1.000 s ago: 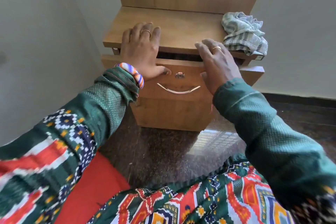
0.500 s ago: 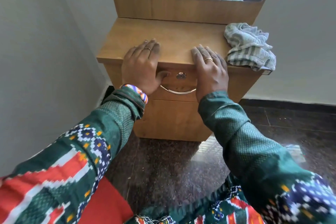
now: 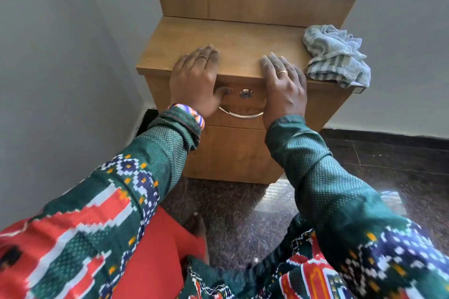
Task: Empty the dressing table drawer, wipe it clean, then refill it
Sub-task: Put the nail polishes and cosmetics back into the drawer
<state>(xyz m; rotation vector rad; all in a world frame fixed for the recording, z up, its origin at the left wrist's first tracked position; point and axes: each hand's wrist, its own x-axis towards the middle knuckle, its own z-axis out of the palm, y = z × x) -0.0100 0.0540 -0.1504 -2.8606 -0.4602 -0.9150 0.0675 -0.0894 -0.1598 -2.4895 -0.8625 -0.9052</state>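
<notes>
head view looks down at a wooden dressing table (image 3: 233, 39) against a pale wall. its drawer (image 3: 243, 107) sits pushed in flush under the top, with a round lock (image 3: 246, 93) above a curved metal handle (image 3: 240, 114). left hand (image 3: 194, 80) lies flat and empty, fingers spread over the front edge, thumb on the drawer face. right hand (image 3: 284, 87) lies the same way, flat, gripping nothing. a crumpled striped cloth (image 3: 335, 56) rests at the top's right corner.
</notes>
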